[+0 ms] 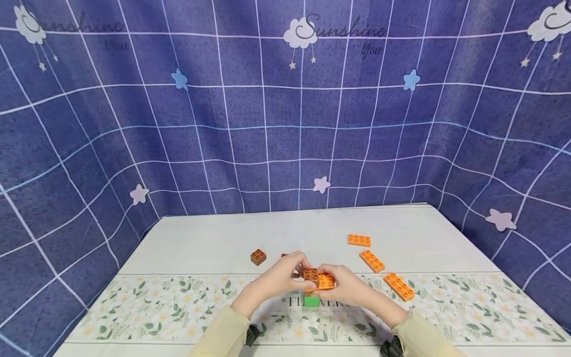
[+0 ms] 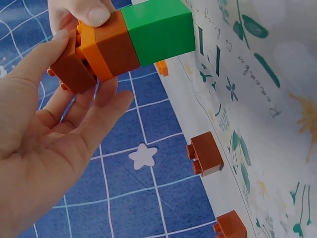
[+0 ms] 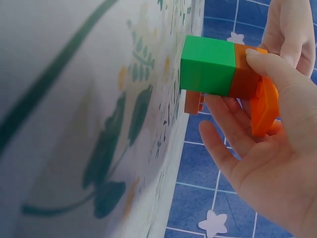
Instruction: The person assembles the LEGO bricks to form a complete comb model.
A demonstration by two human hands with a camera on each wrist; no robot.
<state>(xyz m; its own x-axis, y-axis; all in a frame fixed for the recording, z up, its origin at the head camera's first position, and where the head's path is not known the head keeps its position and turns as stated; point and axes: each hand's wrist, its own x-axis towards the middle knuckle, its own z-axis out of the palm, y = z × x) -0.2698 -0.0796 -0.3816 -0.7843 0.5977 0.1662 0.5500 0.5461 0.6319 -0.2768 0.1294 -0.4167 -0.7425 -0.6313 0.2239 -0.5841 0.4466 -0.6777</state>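
Observation:
A small stack stands on the printed cloth: a green block (image 1: 312, 301) at the bottom, a brown brick (image 2: 117, 45) over it, then a flat orange brick (image 3: 265, 106) that juts out to the right. My left hand (image 1: 285, 273) pinches another brown brick (image 2: 73, 69) at the top, between thumb and fingers. This brick sits tilted on the orange one, with a narrow gap in the left wrist view. From the right side, my right hand (image 1: 343, 285) grips the stack, its thumb on the lower brown brick and its fingers around the orange brick.
Several flat orange bricks (image 1: 399, 286) lie on the right. A loose brown brick (image 1: 258, 256) is at the back left, and another (image 2: 205, 153) lies behind the left hand. The white table (image 1: 200, 238) ends at a blue gridded curtain (image 1: 281, 109).

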